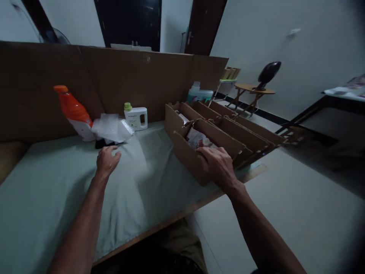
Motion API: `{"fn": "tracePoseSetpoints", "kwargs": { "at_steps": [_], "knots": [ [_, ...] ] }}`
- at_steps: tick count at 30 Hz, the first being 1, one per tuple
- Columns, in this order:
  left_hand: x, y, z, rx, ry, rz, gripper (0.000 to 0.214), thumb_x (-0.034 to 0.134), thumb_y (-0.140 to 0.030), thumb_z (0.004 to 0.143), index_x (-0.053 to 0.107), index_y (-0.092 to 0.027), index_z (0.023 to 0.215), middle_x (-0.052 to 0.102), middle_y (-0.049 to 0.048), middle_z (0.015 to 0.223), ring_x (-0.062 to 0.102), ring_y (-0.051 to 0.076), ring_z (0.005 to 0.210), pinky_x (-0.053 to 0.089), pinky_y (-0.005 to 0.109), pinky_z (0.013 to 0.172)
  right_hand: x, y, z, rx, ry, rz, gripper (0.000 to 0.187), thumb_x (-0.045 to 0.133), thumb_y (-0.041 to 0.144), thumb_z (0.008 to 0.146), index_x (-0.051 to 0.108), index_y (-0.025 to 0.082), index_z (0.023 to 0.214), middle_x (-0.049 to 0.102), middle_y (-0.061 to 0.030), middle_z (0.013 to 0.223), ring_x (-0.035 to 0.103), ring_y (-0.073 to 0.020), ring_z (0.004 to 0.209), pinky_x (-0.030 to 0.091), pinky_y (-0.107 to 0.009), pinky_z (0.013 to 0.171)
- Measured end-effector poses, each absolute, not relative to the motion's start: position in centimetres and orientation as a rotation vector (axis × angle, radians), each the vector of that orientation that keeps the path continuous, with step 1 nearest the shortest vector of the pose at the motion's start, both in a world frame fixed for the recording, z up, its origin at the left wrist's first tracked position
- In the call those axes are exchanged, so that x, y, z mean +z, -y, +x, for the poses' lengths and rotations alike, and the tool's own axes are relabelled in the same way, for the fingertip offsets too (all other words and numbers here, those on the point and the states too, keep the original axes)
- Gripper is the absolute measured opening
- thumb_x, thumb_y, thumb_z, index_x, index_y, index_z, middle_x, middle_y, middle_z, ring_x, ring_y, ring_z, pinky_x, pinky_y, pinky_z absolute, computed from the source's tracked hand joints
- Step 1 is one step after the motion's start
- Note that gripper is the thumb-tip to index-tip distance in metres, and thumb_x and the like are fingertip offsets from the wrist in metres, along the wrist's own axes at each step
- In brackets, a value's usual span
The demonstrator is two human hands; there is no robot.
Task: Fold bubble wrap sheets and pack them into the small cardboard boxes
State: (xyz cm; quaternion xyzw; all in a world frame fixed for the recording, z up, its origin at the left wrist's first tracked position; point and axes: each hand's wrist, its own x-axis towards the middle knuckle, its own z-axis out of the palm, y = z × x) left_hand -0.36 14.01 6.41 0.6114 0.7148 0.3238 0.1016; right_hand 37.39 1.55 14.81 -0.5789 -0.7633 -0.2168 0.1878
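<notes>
My left hand (107, 161) is above the green cloth (154, 160), thumb apart from the fingers, holding nothing. Just beyond its fingertips, a dark flat object (103, 144) lies partly under crumpled bubble wrap (112, 127). My right hand (219, 164) is at the nearest cardboard bin (188, 160), its fingers bent over the wall. Its fingertips are hidden, so what they grip cannot be made out. Inside that bin, beside the fingers, sits a clear plastic packet (196, 137) with some red on it.
An orange-capped bottle (74, 112) leans left of a white jug (137, 118) with a green cap. Several more cardboard bins (242, 131) stand behind the nearest one, with a teal bottle (199, 94) beyond. A tall cardboard panel (137, 80) closes off the back.
</notes>
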Motion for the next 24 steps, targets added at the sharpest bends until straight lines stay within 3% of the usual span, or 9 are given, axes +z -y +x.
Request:
{"fn": "tracePoseSetpoints", "kwargs": {
  "at_steps": [5,8,11,15,17,19,24],
  "knots": [
    [6.8,-7.5,-0.4,1.056,-1.924,1.762,0.051,0.055,-0.047,0.079,0.071,-0.017,0.117,0.07,0.011,0.119,0.067,0.027,0.105,0.054,0.04,0.096,15.2,1.8,34.8,-0.428,2.334,-0.987,0.014,0.055,0.012,0.098,0.066,0.02,0.099,0.076,-0.0009,0.079,0.067,-0.0139,0.07,0.045,-0.033,0.084],
    [5.4,-2.6,-1.0,1.134,-1.829,1.578,0.058,0.055,-0.055,0.077,0.07,-0.015,0.117,0.072,0.0121,0.115,0.068,0.027,0.099,0.056,0.04,0.089,15.5,3.6,34.2,-0.315,2.312,-0.78,0.019,0.065,0.019,0.095,0.065,0.022,0.113,0.078,-0.0039,0.095,0.071,-0.0185,0.09,0.047,-0.038,0.094],
    [3.9,1.9,-2.4,1.113,-1.826,1.446,0.059,0.055,-0.056,0.076,0.069,-0.015,0.116,0.074,0.0125,0.116,0.069,0.028,0.098,0.057,0.038,0.083,14.4,4.4,36.0,-0.286,2.076,-0.886,0.04,0.076,0.029,0.087,0.064,0.023,0.125,0.075,-0.0091,0.111,0.069,-0.0267,0.104,0.05,-0.045,0.097],
    [2.4,5.7,-2.9,1.082,-1.815,1.401,0.059,0.058,-0.046,0.079,0.062,-0.017,0.131,0.069,0.0124,0.132,0.067,0.029,0.114,0.054,0.043,0.1,9.3,3.8,38.2,-0.037,2.017,-1.196,0.044,0.071,0.033,0.089,0.061,0.023,0.131,0.071,-0.0118,0.119,0.068,-0.028,0.109,0.055,-0.042,0.092],
    [2.0,6.3,-1.8,1.113,-1.714,1.419,0.066,0.061,-0.041,0.079,0.056,-0.017,0.14,0.062,0.0137,0.142,0.061,0.031,0.127,0.049,0.045,0.108,6.0,3.0,37.9,0.161,2.109,-1.288,0.042,0.069,0.045,0.089,0.064,0.021,0.123,0.072,-0.0129,0.111,0.07,-0.0287,0.1,0.058,-0.039,0.082],
    [1.9,6.2,-0.1,1.139,-1.547,1.458,0.071,0.064,-0.037,0.078,0.051,-0.016,0.144,0.058,0.0155,0.147,0.055,0.032,0.135,0.047,0.045,0.111,3.2,2.2,36.7,0.308,2.132,-1.348,0.038,0.066,0.053,0.088,0.067,0.02,0.106,0.073,-0.0103,0.091,0.07,-0.0264,0.079,0.058,-0.036,0.066],
    [2.0,3.8,2.0,1.23,-1.414,1.36,0.056,0.065,-0.028,0.076,0.059,-0.017,0.131,0.068,0.0139,0.128,0.062,0.031,0.124,0.051,0.044,0.107,1.0,-1.1,33.0,0.431,2.044,-1.402,0.037,0.06,0.055,0.089,0.065,0.019,0.089,0.069,-0.0071,0.075,0.058,-0.0202,0.055,0.05,-0.034,0.052]
  ]
}}
